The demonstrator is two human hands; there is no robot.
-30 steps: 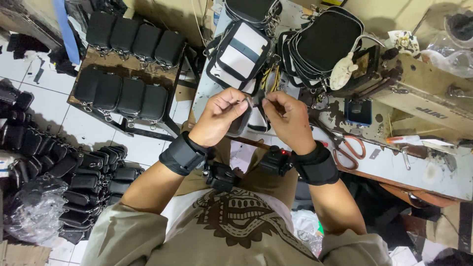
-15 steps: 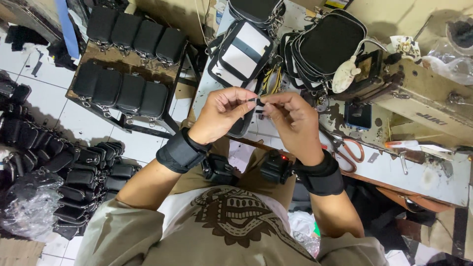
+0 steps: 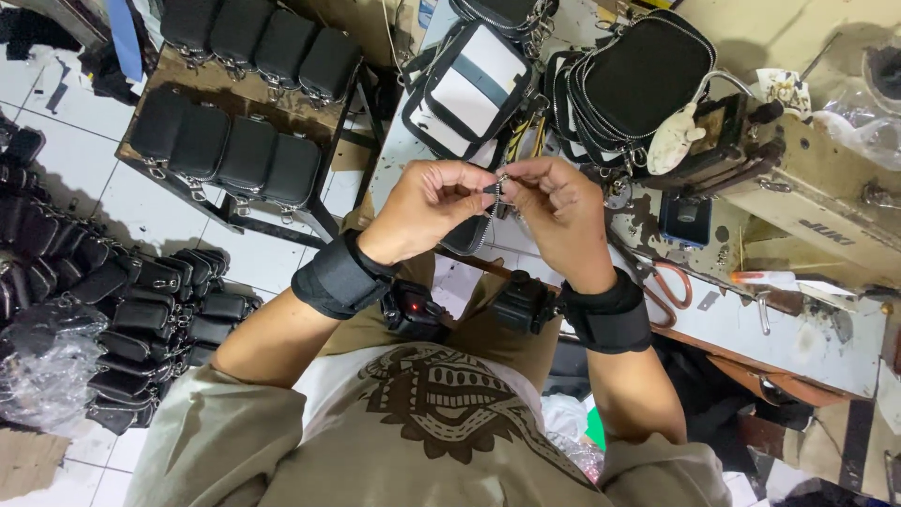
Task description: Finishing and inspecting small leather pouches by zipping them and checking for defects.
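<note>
Both hands meet above the near edge of the table [image 3: 798, 329], and the step in hand looks like fitting a small metal zipper pull [image 3: 500, 184] onto a dark zipper strip [image 3: 485, 225] that hangs down between them. The left hand [image 3: 427, 208] has its grip pinched shut on the strip just below the pull; the right hand [image 3: 554, 211] has thumb and forefinger closed on the pull itself. Any next move would call for fine fingertip alignment, since the parts are tiny. At 12 o'clock from the hands stands a pouch with a pale panel [image 3: 469, 89]; at 1 o'clock, a cluster of black pouches [image 3: 643, 80], number unclear. At 10 o'clock, a stand holds eight black cases [image 3: 244, 103] in two rows of four. One pair of orange-handled scissors [image 3: 662, 282] lies at 3 o'clock.
</note>
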